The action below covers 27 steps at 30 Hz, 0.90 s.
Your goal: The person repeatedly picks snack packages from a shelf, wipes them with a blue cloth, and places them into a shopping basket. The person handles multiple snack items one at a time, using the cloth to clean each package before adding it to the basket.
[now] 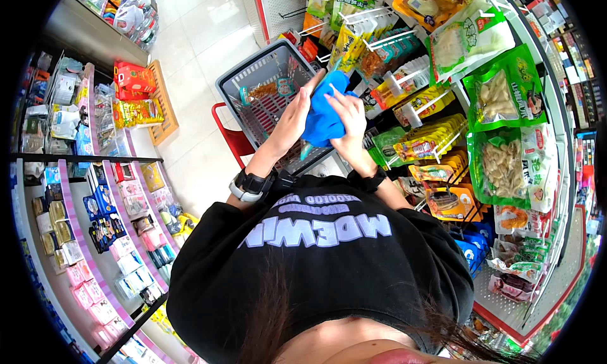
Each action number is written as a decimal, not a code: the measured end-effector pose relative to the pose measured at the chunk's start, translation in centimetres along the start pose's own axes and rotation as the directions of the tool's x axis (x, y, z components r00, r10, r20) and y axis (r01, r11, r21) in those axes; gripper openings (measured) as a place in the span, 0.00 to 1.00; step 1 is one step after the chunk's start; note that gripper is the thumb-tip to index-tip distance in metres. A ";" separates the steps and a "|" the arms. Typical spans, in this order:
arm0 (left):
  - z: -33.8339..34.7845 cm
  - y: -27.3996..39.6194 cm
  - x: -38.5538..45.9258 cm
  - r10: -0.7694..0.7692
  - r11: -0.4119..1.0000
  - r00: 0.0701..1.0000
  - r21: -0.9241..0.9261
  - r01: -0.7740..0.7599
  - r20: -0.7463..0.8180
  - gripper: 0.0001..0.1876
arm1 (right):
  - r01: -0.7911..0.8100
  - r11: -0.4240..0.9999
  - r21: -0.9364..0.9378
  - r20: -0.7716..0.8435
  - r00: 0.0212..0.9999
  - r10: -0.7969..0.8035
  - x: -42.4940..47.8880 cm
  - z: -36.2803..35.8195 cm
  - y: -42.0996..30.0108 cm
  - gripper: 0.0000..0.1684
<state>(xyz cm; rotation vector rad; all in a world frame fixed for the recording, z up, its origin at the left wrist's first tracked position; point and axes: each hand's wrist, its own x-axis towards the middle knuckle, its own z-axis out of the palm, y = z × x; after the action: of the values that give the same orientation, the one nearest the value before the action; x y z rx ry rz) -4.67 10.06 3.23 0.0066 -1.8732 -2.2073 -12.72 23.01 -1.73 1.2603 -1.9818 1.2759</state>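
Note:
Both hands meet over a grey plastic shopping basket [225, 86]. My left hand [295, 115] lies flat along a thin packet with teal ends [305, 151], mostly hidden by cloth. A crumpled blue cloth [322, 119] covers the packet's near face, and my right hand [350, 111] grips this cloth, fingers spread over it. Inside the basket, on its slotted bottom, lies a snack packet [266, 91] with teal ends and orange-brown food showing through. Similar teal packets [396, 46] hang on a hook just beyond my right hand.
A pegboard rack on the right carries bagged snacks on protruding white hooks [438, 148]; large green bags [505, 96] hang there. At left, shelves [71, 207] hold small packaged goods. Red packages [134, 79] stand near a wooden slatted crate [163, 103]. A red plastic part [234, 136] adjoins the basket.

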 end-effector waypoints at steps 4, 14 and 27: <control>-0.5 -1.7 -0.3 -0.119 0.992 0.990 -0.048 0.116 -0.081 0.30 | 0.026 1.000 -0.015 0.005 1.000 -0.026 2.2 -0.7 0.0 0.34; -1.2 -2.0 -0.4 -0.132 0.987 0.989 -0.094 0.127 -0.058 0.32 | 0.013 0.998 0.053 0.134 0.991 -0.020 0.1 -0.8 -0.5 0.35; -0.7 -2.5 -1.3 -0.196 0.980 0.978 0.000 0.197 0.075 0.31 | 0.070 0.997 -0.017 0.078 0.995 -0.069 1.7 -1.4 -0.2 0.32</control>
<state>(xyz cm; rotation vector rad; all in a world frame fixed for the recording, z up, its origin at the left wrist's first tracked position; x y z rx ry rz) -3.76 9.99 0.46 0.1145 -1.9814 -2.3738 -13.47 23.45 0.26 1.3758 -1.9798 1.1886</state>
